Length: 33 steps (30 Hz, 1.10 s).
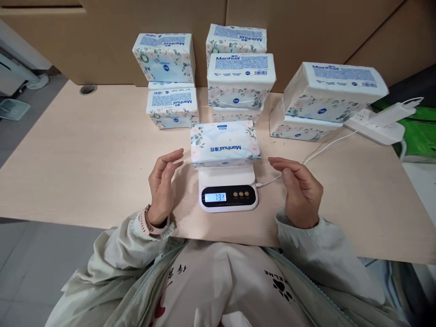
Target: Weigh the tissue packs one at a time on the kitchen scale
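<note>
A floral tissue pack (225, 141) lies flat on a white digital scale (227, 176), covering the back of its platform. The scale's lit display (215, 197) shows a number that looks like 79 with a further, unclear digit. My left hand (164, 184) is raised just left of the pack, fingers apart from the thumb, touching nothing. On the pack's other side, my right hand (299, 190) hovers with its fingers extended and nothing in it. Both palms face the pack, with a gap on each side.
Behind the scale stand tissue packs in a left stack (173, 106), a middle stack (241, 81) and a right stack (334, 91). A white cable (315, 154) runs from the scale toward a power strip (378, 126). Cardboard (112, 45) borders the table's back.
</note>
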{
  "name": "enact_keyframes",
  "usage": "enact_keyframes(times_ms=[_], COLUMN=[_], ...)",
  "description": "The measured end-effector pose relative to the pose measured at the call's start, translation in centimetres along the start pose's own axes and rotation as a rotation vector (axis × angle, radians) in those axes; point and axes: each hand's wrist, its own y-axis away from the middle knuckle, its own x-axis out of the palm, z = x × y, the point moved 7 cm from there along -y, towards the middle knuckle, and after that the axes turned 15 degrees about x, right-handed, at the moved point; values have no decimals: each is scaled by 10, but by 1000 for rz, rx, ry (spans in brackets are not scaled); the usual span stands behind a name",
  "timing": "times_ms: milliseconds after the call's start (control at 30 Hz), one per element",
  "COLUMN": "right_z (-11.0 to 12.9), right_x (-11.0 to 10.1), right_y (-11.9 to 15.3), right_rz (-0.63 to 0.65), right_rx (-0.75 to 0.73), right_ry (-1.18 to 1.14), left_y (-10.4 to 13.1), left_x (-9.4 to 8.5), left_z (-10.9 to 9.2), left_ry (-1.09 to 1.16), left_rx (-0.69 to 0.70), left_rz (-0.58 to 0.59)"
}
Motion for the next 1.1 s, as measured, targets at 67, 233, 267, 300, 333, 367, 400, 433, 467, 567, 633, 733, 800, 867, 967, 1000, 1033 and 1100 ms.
enact_keyframes(times_ms=[67, 233, 267, 300, 333, 367, 400, 433, 467, 567, 633, 733, 800, 867, 967, 1000, 1033, 1100], right_z=[0, -1, -1, -1, -1, -1, -1, -1, -1, 0, -1, -1, 0, 0, -4, -7, -9, -11], right_x=[0, 0, 0, 0, 1, 1, 1, 0, 0, 0, 0, 1, 1, 1, 2, 4, 6, 11], right_y=[0, -1, -1, -1, -2, -2, -2, -2, -2, -3, -3, -3, -3, -3, -5, -7, -8, -12], right_rz=[2, 7, 13, 20, 23, 24, 23, 23, 25, 24, 23, 34, 40, 40, 43, 48, 58, 85], right_rx=[3, 6, 2, -2, -7, -13, -22, -30, -38, -47, -41, -34, -39, -44, -18, 4, 28, 69], right_ry=[6, 3, -4, -10, -12, -9, -5, 0, 3, 7, 11, 6, -6, -14, -17, -23, -30, -38], left_y=[0, -1, 0, 0, 0, 0, 0, 0, 0, -2, -2, -2, -2, -2, -3, -4, -4, -6], left_x=[1, 1, 0, 0, 0, 0, 0, 1, 1, 2, 1, 1, 0, 0, -2, -3, -4, -4], left_z=[-2, -3, -2, -2, -2, -2, -2, -2, -3, -4, -4, -3, -3, -3, -2, -2, -1, 1], left_ry=[-3, -10, -3, 3, 8, 11, 12, 13, 14, 28, 34, 32, 29, 27, 24, 25, 29, 34], left_rx=[-4, -15, -17, -20, -24, -29, -32, -34, -35, -29, -31, -35, -30, -22, -21, -24, -25, -20], left_rz=[-3, -7, -9, -11, -14, -16, -17, -17, -17, -25, -35, -37, -34, -28, -40, -47, -54, -60])
